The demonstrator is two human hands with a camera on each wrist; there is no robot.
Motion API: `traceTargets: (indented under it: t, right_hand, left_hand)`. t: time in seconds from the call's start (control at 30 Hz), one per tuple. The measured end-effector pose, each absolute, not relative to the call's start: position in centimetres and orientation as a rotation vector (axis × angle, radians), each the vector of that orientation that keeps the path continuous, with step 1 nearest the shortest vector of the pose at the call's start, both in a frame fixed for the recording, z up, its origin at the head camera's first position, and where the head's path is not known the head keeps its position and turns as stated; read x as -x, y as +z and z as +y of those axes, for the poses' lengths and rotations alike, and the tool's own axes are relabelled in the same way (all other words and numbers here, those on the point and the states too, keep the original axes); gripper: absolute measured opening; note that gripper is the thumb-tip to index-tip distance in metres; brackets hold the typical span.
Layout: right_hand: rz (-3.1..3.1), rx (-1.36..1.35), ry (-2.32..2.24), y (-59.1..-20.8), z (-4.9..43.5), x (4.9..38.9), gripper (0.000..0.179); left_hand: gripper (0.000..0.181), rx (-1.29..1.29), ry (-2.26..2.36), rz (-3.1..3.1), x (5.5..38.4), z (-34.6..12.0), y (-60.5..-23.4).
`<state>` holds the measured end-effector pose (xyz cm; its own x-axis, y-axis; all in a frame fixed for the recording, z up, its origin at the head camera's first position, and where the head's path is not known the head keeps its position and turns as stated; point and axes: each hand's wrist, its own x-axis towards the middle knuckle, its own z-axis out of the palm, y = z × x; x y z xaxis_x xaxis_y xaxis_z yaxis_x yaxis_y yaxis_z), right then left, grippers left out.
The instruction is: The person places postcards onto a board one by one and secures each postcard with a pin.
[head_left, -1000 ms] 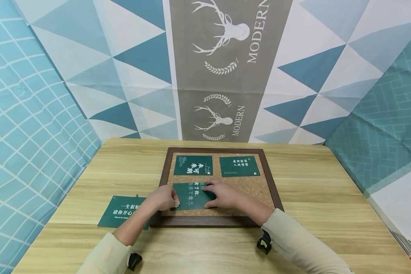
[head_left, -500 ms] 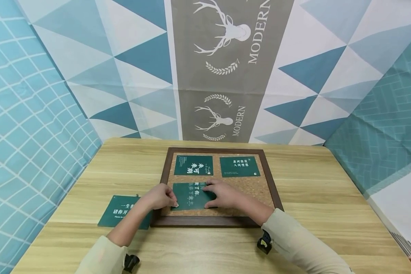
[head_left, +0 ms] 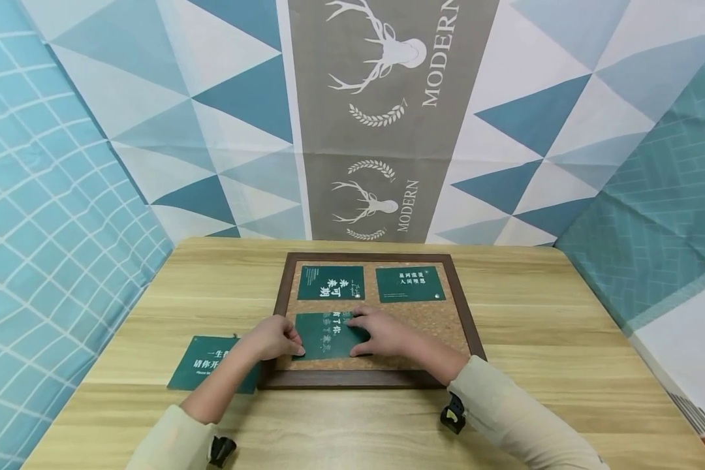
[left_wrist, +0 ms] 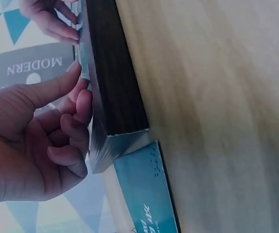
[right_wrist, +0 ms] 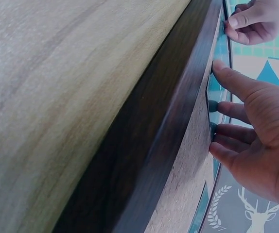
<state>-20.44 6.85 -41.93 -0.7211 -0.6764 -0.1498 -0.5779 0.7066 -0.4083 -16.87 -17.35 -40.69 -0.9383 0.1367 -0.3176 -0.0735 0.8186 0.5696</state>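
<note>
A green card [head_left: 317, 336] with white writing lies on the lower left of a framed cork board [head_left: 414, 333]. At its lower left corner, my left hand [head_left: 273, 338] pinches with thumb and forefinger, the other fingers curled; the left wrist view shows this left hand [left_wrist: 47, 131] beside the frame. My right hand [head_left: 384, 331] rests spread fingers on the card's right part. In the right wrist view, the right hand's fingertips [right_wrist: 216, 107] press on the card's surface. Above it on the board are two more green cards, a left one [head_left: 311, 284] and a right one [head_left: 411, 285].
Another green card [head_left: 202, 359] lies on the wooden table [head_left: 534, 365] left of the board, partly behind the left forearm. The board's dark wooden frame [head_left: 352, 380] stands raised from the table. Patterned cloths [head_left: 235, 130] hang behind and at the sides.
My left wrist and forearm have shifted slightly left, the fingertips staying at the card's corner. The right hand and the card have kept their place.
</note>
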Motion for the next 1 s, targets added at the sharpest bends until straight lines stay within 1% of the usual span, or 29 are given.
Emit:
traceTargets:
  t: [0.5, 1.0]
  right_hand:
    - [2.625, 0.972, -0.488, -41.82, 6.84, 20.34, 0.060]
    - [2.644, 0.966, -0.481, -41.92, 6.80, 20.22, 0.058]
  left_hand:
    - [0.014, 0.012, 0.799, 2.706, 16.68, -16.83, -40.85]
    - [0.013, -0.023, 0.798, 2.704, 16.59, -16.97, -40.66]
